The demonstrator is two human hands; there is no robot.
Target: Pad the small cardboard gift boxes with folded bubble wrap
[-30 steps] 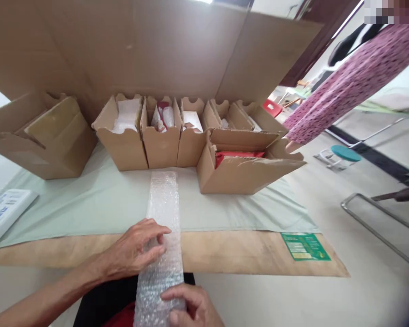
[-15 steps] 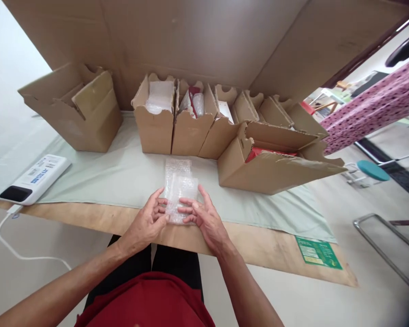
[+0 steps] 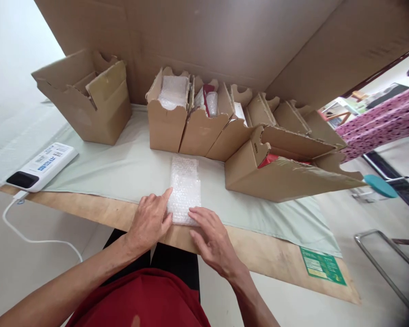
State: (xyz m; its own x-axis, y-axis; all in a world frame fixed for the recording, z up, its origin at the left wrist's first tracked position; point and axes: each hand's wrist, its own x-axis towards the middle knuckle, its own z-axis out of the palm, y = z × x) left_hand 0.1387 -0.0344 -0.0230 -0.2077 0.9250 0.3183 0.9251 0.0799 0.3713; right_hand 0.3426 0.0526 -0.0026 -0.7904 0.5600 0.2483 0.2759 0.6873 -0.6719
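Note:
A clear bubble wrap pouch (image 3: 186, 188) lies flat on the pale green cloth (image 3: 122, 172), its lower end by the table's front edge. At its left side is my left hand (image 3: 152, 215), index finger stretched along the pouch's edge and thumb near its lower corner. My right hand (image 3: 211, 236) rests at the lower right corner, fingertips on the plastic and thumb held apart. Neither hand grips the pouch.
Several open cardboard boxes stand along the back; one box (image 3: 168, 122) holds bubble wrap, and an angled box (image 3: 286, 177) holds something red. Another carton (image 3: 92, 104) stands left. A white power bank (image 3: 42, 165) with a cable lies at the left edge.
My hands have turned from upright palms to palms down at the pouch's lower sides. The pouch lies flatter and straighter. The whole view has shifted slightly.

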